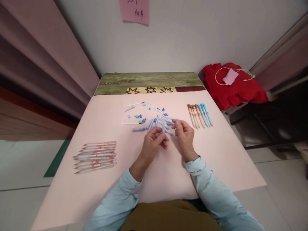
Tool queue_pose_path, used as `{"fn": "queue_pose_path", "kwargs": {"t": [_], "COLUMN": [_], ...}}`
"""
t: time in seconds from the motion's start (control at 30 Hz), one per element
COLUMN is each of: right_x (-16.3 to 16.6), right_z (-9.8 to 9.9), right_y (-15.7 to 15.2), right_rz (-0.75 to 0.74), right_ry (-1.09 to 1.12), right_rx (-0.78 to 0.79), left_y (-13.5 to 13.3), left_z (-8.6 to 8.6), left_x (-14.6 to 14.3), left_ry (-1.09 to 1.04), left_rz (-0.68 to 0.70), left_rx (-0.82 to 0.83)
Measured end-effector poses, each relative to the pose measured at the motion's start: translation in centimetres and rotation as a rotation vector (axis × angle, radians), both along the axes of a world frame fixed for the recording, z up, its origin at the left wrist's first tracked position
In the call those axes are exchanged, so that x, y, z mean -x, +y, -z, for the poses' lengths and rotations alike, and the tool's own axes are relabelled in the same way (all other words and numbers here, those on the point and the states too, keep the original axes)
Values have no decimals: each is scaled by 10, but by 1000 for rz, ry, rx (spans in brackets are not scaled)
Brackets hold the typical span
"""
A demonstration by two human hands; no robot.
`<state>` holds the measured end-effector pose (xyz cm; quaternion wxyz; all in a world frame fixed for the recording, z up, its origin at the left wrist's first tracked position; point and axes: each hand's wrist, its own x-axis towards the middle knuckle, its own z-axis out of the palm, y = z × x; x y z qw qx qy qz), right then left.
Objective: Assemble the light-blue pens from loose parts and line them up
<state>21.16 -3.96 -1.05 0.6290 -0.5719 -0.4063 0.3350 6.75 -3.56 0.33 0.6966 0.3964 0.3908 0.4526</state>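
My left hand pinches a pale blue pen barrel that points up and away from me. Just to its right is my right hand, thumb and fingers closed together; whatever may lie between them is hidden. Beyond both hands spreads a loose pile of light blue and lilac pen barrels. Small blue and turquoise pen parts are scattered left of the pile. Thin white ink refills lie among them, and one blue barrel rests apart at the left.
A row of brown-topped pens and blue pens lies on the right. Several clear patterned pens are lined up at the left. A pale cloth covers the table. Behind it, at the right, a red cushion holds a white cable.
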Motion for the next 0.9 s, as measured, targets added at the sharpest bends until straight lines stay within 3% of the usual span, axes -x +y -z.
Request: {"fn": "queue_pose_path", "kwargs": {"t": [0.1, 0.2, 0.3, 0.43, 0.53, 0.9], "right_x": [-11, -15, -14, -10, -7, -4], "right_z": [-2, 2, 5, 7, 10, 18], "right_y": [6, 10, 9, 4, 1, 2], "right_rz": [184, 236, 201, 69, -2, 2], "right_ry": [-130, -233, -327, -642, -864, -1002], "right_rx": [7, 30, 30, 118, 216, 292], "left_y": [24, 43, 37, 2, -16, -13], "left_z": [-5, -5, -3, 1, 4, 5], "left_x": [25, 45, 40, 9, -1, 9], "left_ry": [-129, -277, -342, -336, -316, -314], "left_rz": [-286, -332, -179, 230, 421, 422], "left_rx": [5, 84, 150, 158, 174, 150]}}
